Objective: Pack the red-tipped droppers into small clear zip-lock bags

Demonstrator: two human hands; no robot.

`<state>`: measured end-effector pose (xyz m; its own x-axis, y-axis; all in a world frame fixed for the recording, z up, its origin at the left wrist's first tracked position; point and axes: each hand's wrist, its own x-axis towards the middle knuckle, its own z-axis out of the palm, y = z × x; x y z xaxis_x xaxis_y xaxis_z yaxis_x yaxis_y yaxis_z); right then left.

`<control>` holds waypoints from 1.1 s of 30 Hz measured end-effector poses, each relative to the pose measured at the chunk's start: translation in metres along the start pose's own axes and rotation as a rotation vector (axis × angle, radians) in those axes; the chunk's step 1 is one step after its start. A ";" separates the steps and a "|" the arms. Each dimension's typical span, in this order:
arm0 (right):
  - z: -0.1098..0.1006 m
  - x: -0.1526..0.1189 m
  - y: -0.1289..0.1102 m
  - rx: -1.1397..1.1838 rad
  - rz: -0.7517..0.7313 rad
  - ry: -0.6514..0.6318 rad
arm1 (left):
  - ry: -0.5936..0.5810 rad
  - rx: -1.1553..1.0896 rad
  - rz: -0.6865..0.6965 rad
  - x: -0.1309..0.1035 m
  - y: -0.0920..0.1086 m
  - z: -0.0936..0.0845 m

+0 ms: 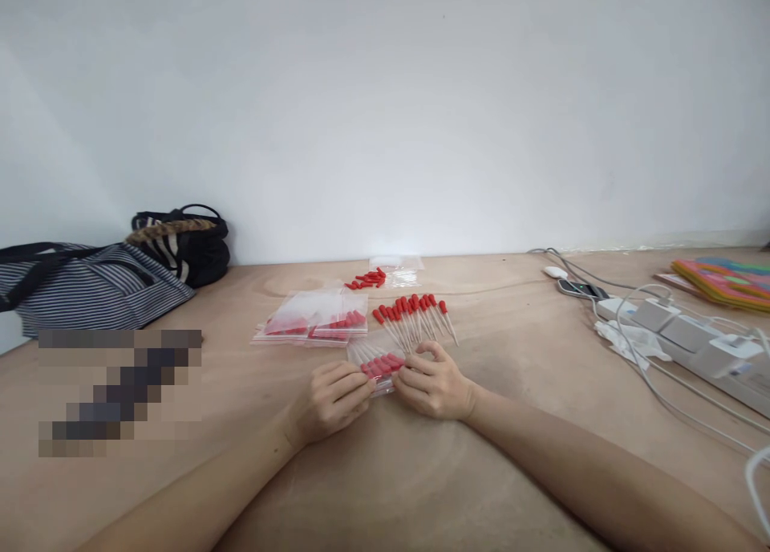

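Observation:
A clear zip bag (383, 383) with several red-bulbed droppers inside lies between my hands, its near edge towards me. My left hand (337, 395) is closed on the bag's left corner. My right hand (436, 382) pinches the right side, its index finger bent up. Just beyond the bag, loose droppers (415, 315) with red bulbs and thin pale stems lie fanned out. To their left is a stack of filled zip bags (313, 319), also with red bulbs showing through.
Loose red bulbs (366, 279) and a clear bag with thin stems (402, 276) lie near the wall. At right are a power strip (691, 331) with plugs and cables, a phone (582, 288) and coloured foam sheets (727, 279). Striped (96, 287) and black (204, 251) bags stand at left.

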<state>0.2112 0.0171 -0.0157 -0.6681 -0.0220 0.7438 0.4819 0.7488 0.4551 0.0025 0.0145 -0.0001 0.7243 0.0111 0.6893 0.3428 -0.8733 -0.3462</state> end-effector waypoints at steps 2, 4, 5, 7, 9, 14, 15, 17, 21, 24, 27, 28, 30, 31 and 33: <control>0.000 0.001 0.000 0.006 -0.001 0.008 | 0.014 -0.011 -0.017 0.001 0.000 0.003; 0.001 0.001 -0.001 0.013 0.005 0.010 | 0.029 -0.013 -0.032 0.002 0.001 0.005; 0.002 0.001 -0.001 0.016 0.010 0.009 | 0.034 -0.011 -0.034 0.002 0.001 0.006; 0.004 0.002 -0.002 0.021 0.015 0.005 | 0.037 -0.003 -0.029 0.004 0.002 0.006; 0.006 0.003 -0.004 0.025 0.018 0.002 | 0.041 0.012 -0.025 0.006 0.003 0.005; 0.010 0.004 -0.006 0.024 0.016 -0.002 | 0.031 0.045 0.009 0.008 0.004 0.004; 0.010 0.004 -0.006 0.022 0.014 -0.004 | 0.033 0.049 0.022 0.008 0.004 0.004; 0.009 0.004 -0.006 0.018 0.007 -0.008 | 0.030 0.058 0.043 0.008 0.004 0.004; 0.006 0.003 -0.005 0.015 0.013 -0.009 | 0.016 0.075 0.043 0.006 0.004 0.001; 0.001 0.000 -0.002 0.022 0.039 -0.017 | 0.003 0.111 0.029 0.002 0.003 -0.003; -0.002 -0.004 0.000 0.021 0.073 -0.026 | -0.013 0.137 0.033 -0.003 0.003 -0.006; -0.003 -0.005 0.001 0.017 0.083 -0.032 | -0.013 0.138 0.031 -0.004 0.002 -0.006; -0.004 -0.007 0.002 0.006 0.099 -0.046 | -0.007 0.135 0.022 -0.007 0.002 -0.006; -0.004 -0.008 0.002 0.001 0.105 -0.052 | 0.000 0.132 0.016 -0.008 0.002 -0.007; -0.004 -0.009 0.003 -0.007 0.113 -0.058 | 0.009 0.122 0.005 -0.009 0.002 -0.007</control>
<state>0.2205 0.0171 -0.0193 -0.6407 0.1004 0.7612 0.5596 0.7399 0.3733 -0.0077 0.0095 -0.0021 0.7211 0.0022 0.6929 0.4102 -0.8073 -0.4243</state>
